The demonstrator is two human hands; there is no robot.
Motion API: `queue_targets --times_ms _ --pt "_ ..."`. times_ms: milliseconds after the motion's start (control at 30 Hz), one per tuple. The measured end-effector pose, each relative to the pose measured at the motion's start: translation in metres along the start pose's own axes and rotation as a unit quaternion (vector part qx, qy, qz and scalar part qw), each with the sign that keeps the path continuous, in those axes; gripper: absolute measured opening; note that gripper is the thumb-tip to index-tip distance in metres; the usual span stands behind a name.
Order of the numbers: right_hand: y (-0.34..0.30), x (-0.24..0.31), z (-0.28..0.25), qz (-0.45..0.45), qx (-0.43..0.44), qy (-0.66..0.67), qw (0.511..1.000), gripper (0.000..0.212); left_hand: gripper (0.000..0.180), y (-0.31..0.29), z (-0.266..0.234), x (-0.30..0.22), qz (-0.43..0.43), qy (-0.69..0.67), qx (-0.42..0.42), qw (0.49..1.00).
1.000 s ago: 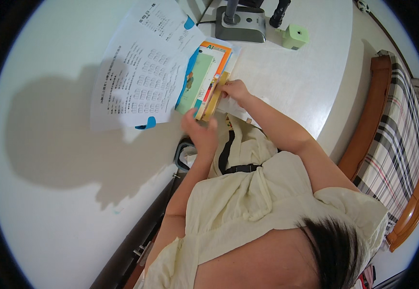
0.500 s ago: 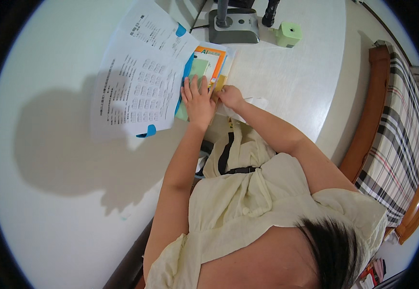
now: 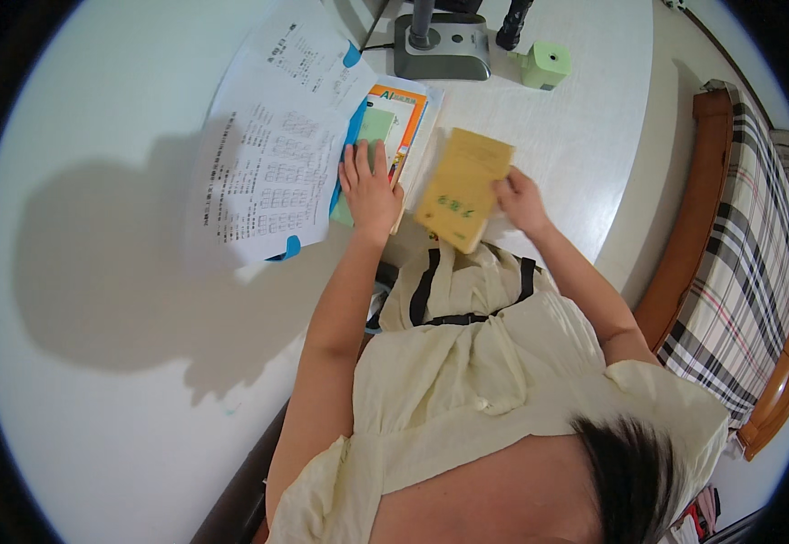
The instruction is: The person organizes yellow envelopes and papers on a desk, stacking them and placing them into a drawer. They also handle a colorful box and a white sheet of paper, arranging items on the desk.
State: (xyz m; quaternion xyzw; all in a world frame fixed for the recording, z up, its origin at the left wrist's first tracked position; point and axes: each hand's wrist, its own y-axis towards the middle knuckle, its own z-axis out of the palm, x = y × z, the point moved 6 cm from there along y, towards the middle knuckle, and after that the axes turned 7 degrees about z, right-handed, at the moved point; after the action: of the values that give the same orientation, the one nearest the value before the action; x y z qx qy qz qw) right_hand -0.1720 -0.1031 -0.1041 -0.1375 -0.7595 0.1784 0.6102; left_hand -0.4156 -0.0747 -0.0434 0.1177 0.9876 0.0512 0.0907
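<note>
My right hand (image 3: 521, 201) grips a yellow-brown notebook (image 3: 465, 186) by its right edge, over the near part of the desk. Dark green characters are printed on its cover, and the notebook is slightly blurred. My left hand (image 3: 372, 192) lies with fingers spread on a stack of books against the wall. On top of that stack is a pale green booklet (image 3: 376, 126), over an orange and white book (image 3: 411, 113). Large printed sheets (image 3: 272, 172) with blue corner tabs (image 3: 287, 247) lean out to the left of the stack.
A grey lamp base (image 3: 444, 59) stands at the back of the white desk (image 3: 585, 136). Beside it are a light green box-shaped object (image 3: 547, 65) and a black rod (image 3: 512, 25). At right is a bed with a plaid cover (image 3: 735, 263).
My right hand has drawn the yellow-brown notebook out from the stack and moved it to the right. My left hand has stayed on the books; the printed sheets have shifted slightly.
</note>
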Motion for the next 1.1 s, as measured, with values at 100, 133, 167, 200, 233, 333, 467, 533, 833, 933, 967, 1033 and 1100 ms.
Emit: queue_targets --times_ms 100,133,167,200,233,333,467,533,833,933,967,1033,1100 --pt "-0.008 -0.008 -0.043 0.058 -0.035 -0.024 0.997 0.023 0.074 -0.001 0.003 0.002 0.003 0.007 0.000 1.000" --pt "-0.008 -0.009 -0.052 0.031 -0.054 -0.053 0.997 0.022 0.073 0.000 0.003 0.002 0.005 0.007 -0.002 1.000" --pt "-0.008 -0.012 -0.057 0.035 -0.055 -0.064 0.996 0.022 0.071 -0.001 0.000 0.004 0.001 -0.011 -0.010 1.000" --pt "-0.011 -0.011 -0.061 0.040 -0.056 -0.073 0.995 0.022 0.068 -0.001 -0.003 0.008 -0.003 -0.028 -0.018 0.999" --pt "-0.012 -0.009 -0.063 0.045 -0.057 -0.083 0.994 0.022 0.066 -0.002 -0.007 0.012 -0.008 -0.046 -0.027 0.999" --pt "-0.012 -0.006 -0.058 0.051 -0.028 0.028 0.998 0.020 0.056 -0.001 -0.024 0.022 0.029 -0.144 -0.062 0.987" --pt "-0.019 0.028 -0.043 0.035 0.013 0.198 0.979 0.018 0.045 -0.018 -0.050 0.036 -0.032 -0.248 -0.084 0.965" --pt "-0.019 0.042 -0.034 0.026 0.037 0.229 0.972 0.018 0.042 -0.037 -0.038 0.050 -0.114 -0.382 -0.069 0.914" --pt "-0.003 0.042 0.003 0.061 0.095 0.289 0.951 0.016 0.032 -0.151 0.026 0.081 -0.531 -0.662 -0.161 0.504" --pt "-0.004 0.037 0.008 0.067 0.092 0.264 0.958 0.016 0.038 -0.141 0.007 0.089 -0.496 -0.590 -0.353 0.531" --pt "-0.005 0.035 0.010 0.069 0.095 0.265 0.957 0.016 0.041 -0.132 0.002 0.091 -0.454 -0.606 -0.357 0.547" --pt "-0.005 0.032 0.011 0.074 0.101 0.268 0.955 0.016 0.048 -0.115 -0.010 0.099 -0.368 -0.636 -0.361 0.575" --pt "-0.006 0.030 0.013 0.080 0.099 0.264 0.956 0.016 0.052 -0.103 -0.019 0.102 -0.334 -0.626 -0.348 0.613"
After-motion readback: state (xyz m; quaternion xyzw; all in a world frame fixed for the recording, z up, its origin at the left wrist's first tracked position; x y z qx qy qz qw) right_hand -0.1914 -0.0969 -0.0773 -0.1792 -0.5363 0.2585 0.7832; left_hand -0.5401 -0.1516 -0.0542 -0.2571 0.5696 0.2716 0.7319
